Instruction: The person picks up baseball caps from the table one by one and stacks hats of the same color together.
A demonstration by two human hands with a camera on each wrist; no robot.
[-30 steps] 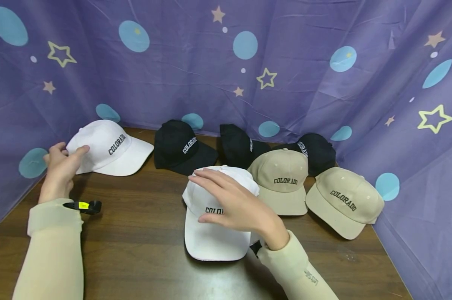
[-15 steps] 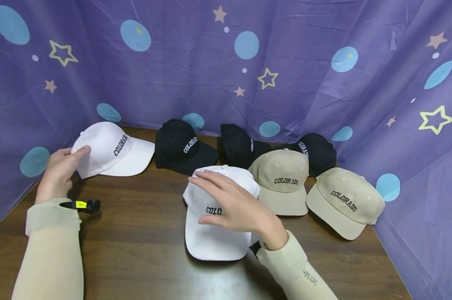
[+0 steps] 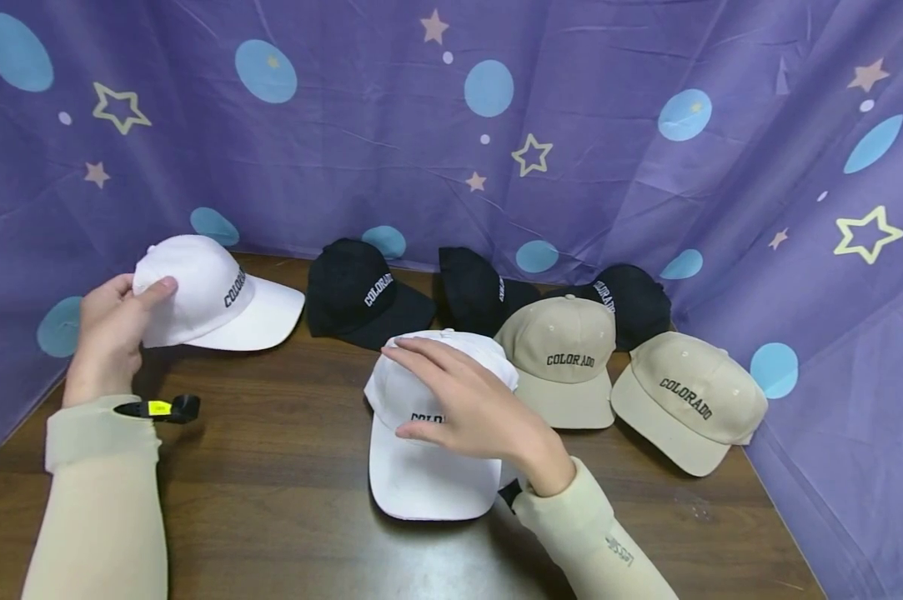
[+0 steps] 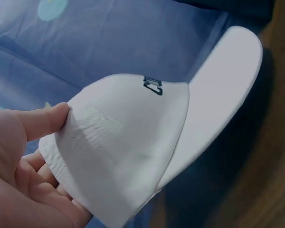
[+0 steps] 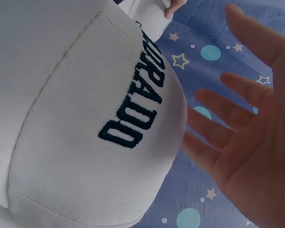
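At the back left, my left hand pinches the rear edge of a white baseball cap whose brim points right. In the left wrist view the thumb presses the outside of that cap, and the fingers are partly hidden behind its edge. A second white cap lies in the middle of the table, brim toward me. Over it hovers my right hand, fingers extended, hiding part of its lettering. In the right wrist view this cap fills the left side, the spread right hand beside it.
Several black caps stand along the back, one black cap right beside the left white cap's brim. Two beige caps, a nearer-middle beige cap and a right-hand beige cap, sit at right. A purple curtain encloses the brown table.
The left hand has shifted the white cap slightly, first right and then back left and up, and its grip has closed further round the rear edge. The right hand stays nearly still.
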